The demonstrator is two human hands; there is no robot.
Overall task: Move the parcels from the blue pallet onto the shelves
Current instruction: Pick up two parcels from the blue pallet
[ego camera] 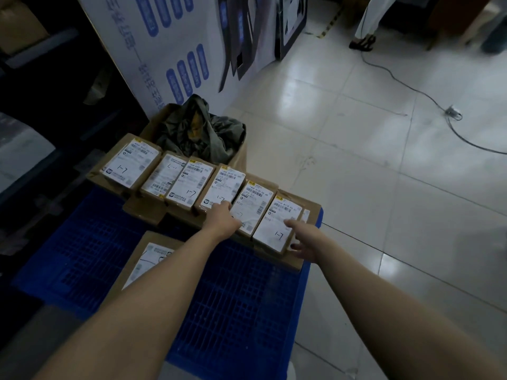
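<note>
Several labelled parcels (189,185) on blue pallet (233,311); pale tiled floor (384,187), loose cable (406,84).

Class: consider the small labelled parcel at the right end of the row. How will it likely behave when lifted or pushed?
The right-end parcel looks like a square-edged cardboard box, so it is probably stiff, not floppy. It is small beside the right hand, so likely light. Lying flat, it should slide rather than roll or tip.
</note>
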